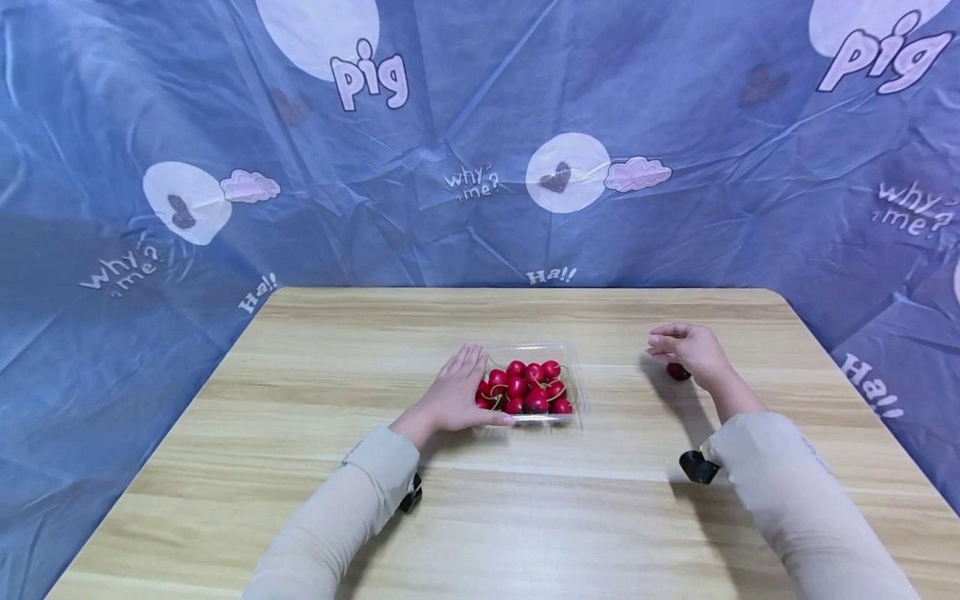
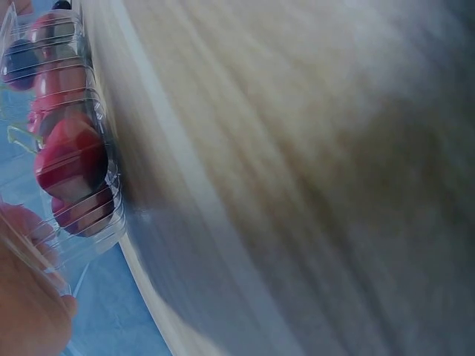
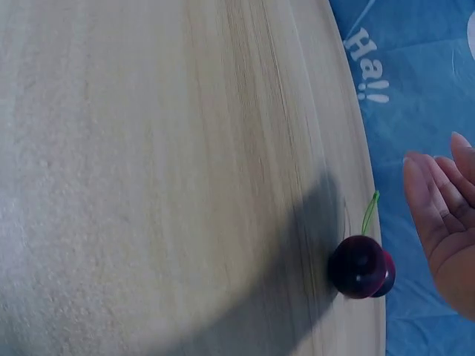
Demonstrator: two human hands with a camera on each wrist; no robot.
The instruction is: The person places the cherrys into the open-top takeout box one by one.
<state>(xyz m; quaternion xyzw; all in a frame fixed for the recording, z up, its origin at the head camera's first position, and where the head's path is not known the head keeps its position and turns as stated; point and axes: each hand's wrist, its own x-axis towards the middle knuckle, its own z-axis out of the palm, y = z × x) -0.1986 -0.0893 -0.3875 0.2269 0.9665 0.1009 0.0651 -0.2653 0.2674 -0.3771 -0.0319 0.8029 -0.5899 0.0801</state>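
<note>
My left hand (image 1: pixel 455 393) lies along the left end of a clear plastic box (image 1: pixel 579 379), its fingers straight and its thumb stretched along the near side. Red cherries (image 1: pixel 536 402) with thin stems fill the box. In the left wrist view, cherries (image 2: pixel 72 159) show through the box's ribbed wall, with part of the hand at lower left. Above the table on the right, my right hand (image 1: pixel 693 350) hovers with loosely bent fingers and nothing in them. Below it sits a dark cherry (image 1: pixel 678 372). The right wrist view shows this dark cherry (image 3: pixel 358 267) with a green stem, another partly hidden behind it.
The pale wood-grain table (image 1: pixel 525 525) has rounded far corners. Behind it and at both sides hangs a blue printed cloth (image 1: pixel 420 208). A black device (image 1: pixel 699 467) is worn under the right sleeve, and another (image 1: pixel 411 495) under the left.
</note>
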